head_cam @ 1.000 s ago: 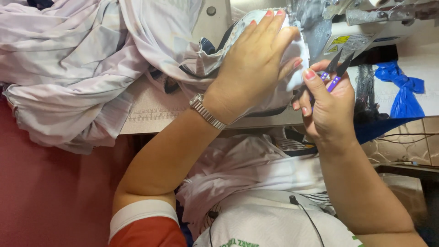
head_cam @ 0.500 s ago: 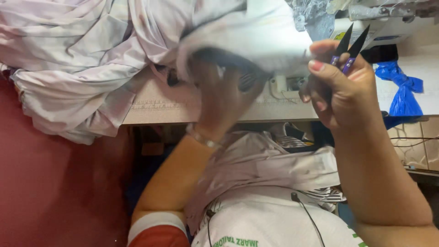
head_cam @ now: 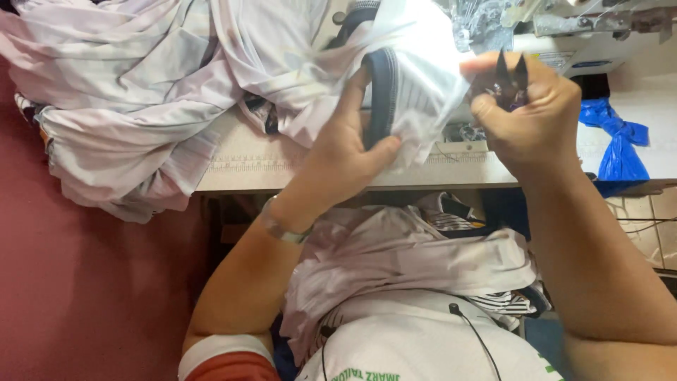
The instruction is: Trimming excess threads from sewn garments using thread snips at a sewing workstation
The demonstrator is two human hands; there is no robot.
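My left hand (head_cam: 345,159) grips a pale lilac garment (head_cam: 412,77) with a dark navy band (head_cam: 384,99) along its edge, thumb under the fabric and fingers behind it. My right hand (head_cam: 529,116) is closed around small thread snips (head_cam: 509,76) with dark blades pointing up, and its fingertips also pinch the garment's right edge. Both hands hold the piece up above the table's front edge (head_cam: 296,180), in front of the sewing machine (head_cam: 578,35).
A large heap of pale striped fabric (head_cam: 120,99) covers the table's left side and hangs over its edge. More fabric (head_cam: 402,254) lies in my lap. A blue plastic bag (head_cam: 613,137) sits at the right. Red floor (head_cam: 84,296) is on the left.
My left hand turned from lying on top of the garment to gripping it from below. The navy band now faces me. My right hand rose and closed in on the fabric's edge.
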